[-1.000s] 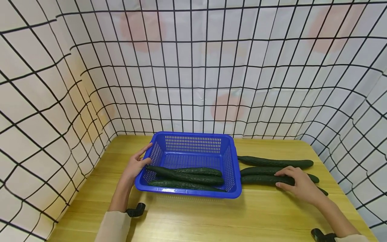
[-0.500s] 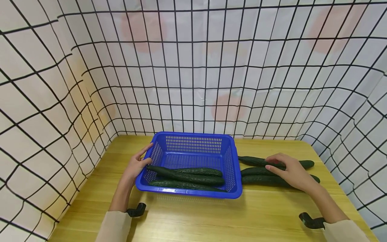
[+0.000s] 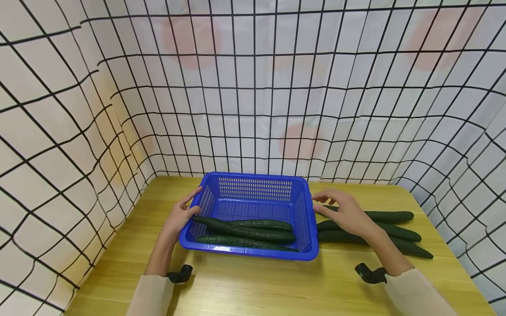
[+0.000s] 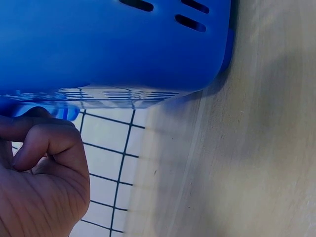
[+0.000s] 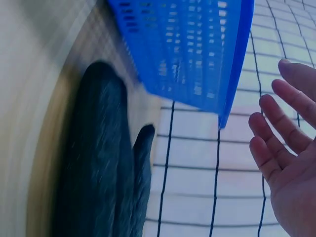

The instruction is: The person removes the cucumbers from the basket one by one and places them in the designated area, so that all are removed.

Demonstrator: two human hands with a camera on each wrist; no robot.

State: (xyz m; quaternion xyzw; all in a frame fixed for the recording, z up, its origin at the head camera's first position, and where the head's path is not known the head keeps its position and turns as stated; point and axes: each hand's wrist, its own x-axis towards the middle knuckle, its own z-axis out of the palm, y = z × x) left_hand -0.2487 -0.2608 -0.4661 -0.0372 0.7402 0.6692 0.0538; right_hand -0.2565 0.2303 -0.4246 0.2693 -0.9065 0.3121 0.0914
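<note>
A blue plastic basket [image 3: 253, 251] with slotted walls stands on the table. Inside it, along the near side, lie cucumbers [image 3: 253, 232], three of them visible. My left hand [image 3: 178, 218] grips the basket's left rim; the left wrist view shows that hand's [image 4: 47, 168] curled fingers at the blue wall. At the right rim hovers my right hand [image 3: 343, 213], its fingers loosely bent and holding nothing. The right wrist view shows its fingers spread, apart from the basket [image 5: 190, 54]. Under and beside this hand more cucumbers [image 3: 399, 231] lie on the table, partly hidden by it.
The wooden table [image 3: 253, 289] extends in front of the basket. Black wire mesh [image 3: 253, 101] over white sheeting encloses the back and both sides. A small black device [image 3: 371, 273] sits at the right wrist, another black device [image 3: 180, 274] at the left.
My right hand has moved left from over the cucumbers on the table to the basket's right rim. My left hand stays on the left rim. The basket has barely moved.
</note>
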